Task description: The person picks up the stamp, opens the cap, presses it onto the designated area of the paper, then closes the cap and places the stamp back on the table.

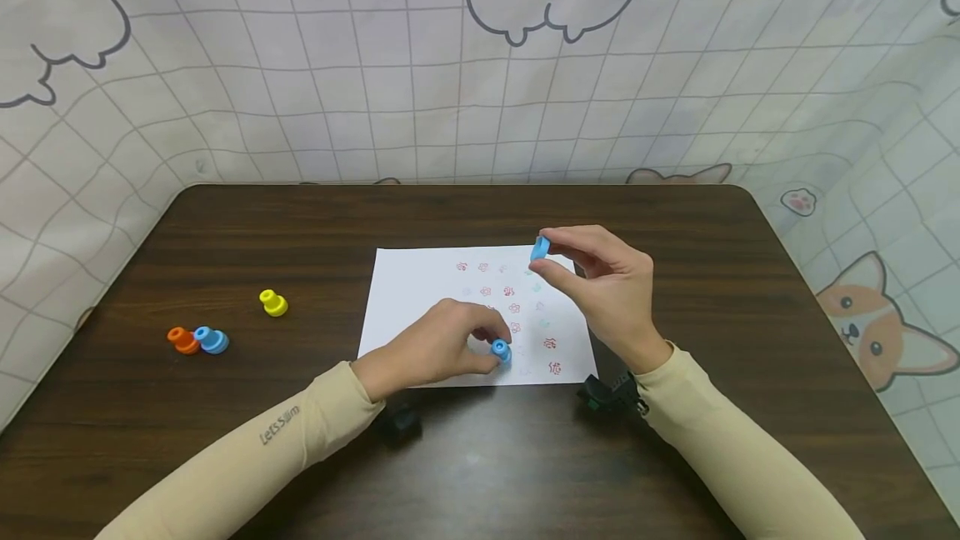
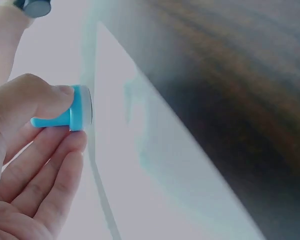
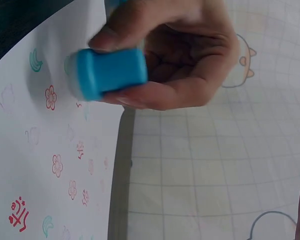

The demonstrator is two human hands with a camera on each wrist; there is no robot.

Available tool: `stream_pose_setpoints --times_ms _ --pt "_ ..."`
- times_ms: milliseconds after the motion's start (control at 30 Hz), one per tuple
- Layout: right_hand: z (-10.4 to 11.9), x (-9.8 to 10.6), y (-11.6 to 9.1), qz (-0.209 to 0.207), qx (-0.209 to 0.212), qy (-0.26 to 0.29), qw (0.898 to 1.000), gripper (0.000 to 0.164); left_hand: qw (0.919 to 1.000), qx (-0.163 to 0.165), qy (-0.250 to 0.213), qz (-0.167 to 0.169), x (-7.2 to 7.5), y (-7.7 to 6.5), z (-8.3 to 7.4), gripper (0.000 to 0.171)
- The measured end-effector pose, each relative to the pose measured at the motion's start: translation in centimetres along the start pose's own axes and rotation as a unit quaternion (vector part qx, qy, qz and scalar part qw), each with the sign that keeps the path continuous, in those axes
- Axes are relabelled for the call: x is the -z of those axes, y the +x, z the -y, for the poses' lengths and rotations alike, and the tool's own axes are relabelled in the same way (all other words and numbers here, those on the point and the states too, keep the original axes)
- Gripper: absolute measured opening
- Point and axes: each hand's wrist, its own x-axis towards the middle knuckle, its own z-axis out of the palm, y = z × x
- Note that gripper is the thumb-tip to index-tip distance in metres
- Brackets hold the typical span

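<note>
In the head view my left hand [image 1: 450,344] pinches a blue stamp [image 1: 501,350] over the lower part of a white sheet of paper [image 1: 405,290]. The left wrist view has thumb and fingers around the stamp [image 2: 76,107], its pale base facing the paper. My right hand [image 1: 600,277] is raised over the sheet's upper right corner. Between its thumb and fingers is a short blue cylinder with a wider rim [image 3: 115,72], like a stamp cap. Red flower [image 3: 51,97], green and faint prints mark the paper.
To the left on the dark wooden table [image 1: 300,215] stand a yellow stamp [image 1: 273,303], an orange stamp [image 1: 183,341] and another blue stamp [image 1: 212,340]. Black wrist devices [image 1: 611,394] sit below both wrists. A grid-patterned cloth [image 1: 420,90] hangs behind the table's far edge.
</note>
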Motion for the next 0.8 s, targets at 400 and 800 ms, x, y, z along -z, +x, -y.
stream_pose_setpoints --times_ms 400,800 --pt "0.0 0.0 0.0 0.005 0.001 -0.007 1.0 0.037 0.9951 -0.006 -0.046 -0.088 2.0 -0.2 0.5 0.011" --pt "-0.3 -0.2 -0.6 0.012 -0.011 -0.032 0.999 0.038 0.964 0.043 -0.191 -0.18 2.8 -0.9 1.3 0.021"
